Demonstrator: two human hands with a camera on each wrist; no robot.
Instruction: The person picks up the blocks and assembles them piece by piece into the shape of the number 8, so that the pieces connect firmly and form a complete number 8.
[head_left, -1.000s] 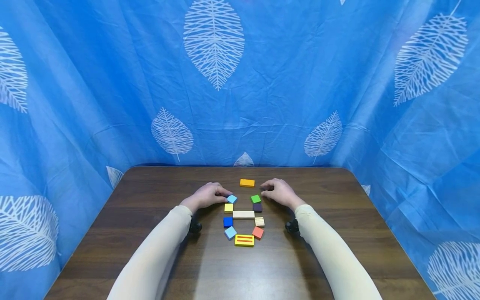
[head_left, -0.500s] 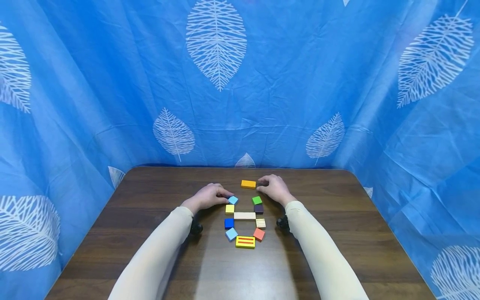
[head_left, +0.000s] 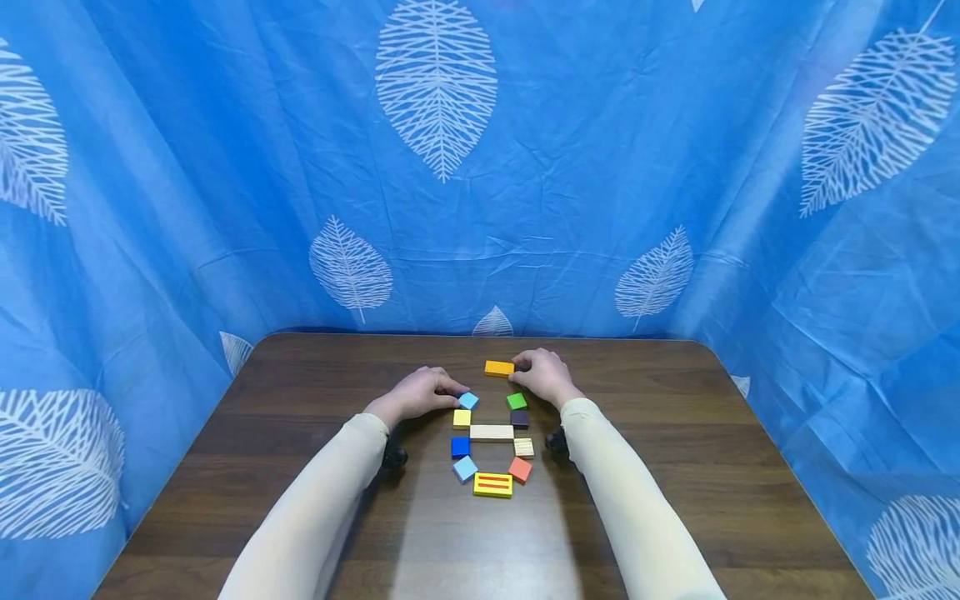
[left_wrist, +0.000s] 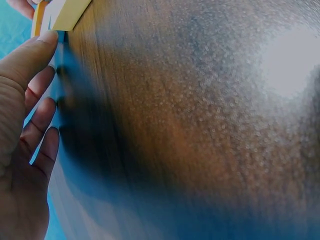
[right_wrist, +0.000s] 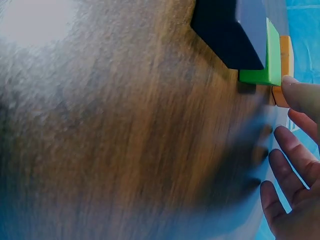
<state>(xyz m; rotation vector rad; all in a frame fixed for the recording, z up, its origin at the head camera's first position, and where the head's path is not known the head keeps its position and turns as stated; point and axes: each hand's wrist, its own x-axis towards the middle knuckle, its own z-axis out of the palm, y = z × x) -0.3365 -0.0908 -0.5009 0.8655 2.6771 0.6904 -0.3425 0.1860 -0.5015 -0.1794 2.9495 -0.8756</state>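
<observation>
In the head view my left hand (head_left: 418, 395) has thumb and index finger pinching the left corner of a light blue block (head_left: 468, 401) that lies turned on the table. The left wrist view puts that thumb tip just past a pale yellow block (left_wrist: 72, 14), its other fingers loosely bent. My right hand (head_left: 546, 377) is at the right end of an orange block (head_left: 498, 368), the farthest one back. Thumb and index finger grip that end, the index tip partly hidden in the right wrist view. A green block (right_wrist: 267, 62) and a dark block (right_wrist: 232, 32) stand nearer that camera.
More blocks form a loop in front of the hands: a long cream bar (head_left: 491, 433), a dark blue block (head_left: 460, 447), a red block (head_left: 520, 469), and a yellow block with red stripes (head_left: 492, 485). A blue curtain (head_left: 555, 208) hangs behind the wooden table (head_left: 300, 467).
My right hand has moved left and slightly back, from beside the green block to the orange block's right end, and taken hold of it. The left hand stays at the light blue block.
</observation>
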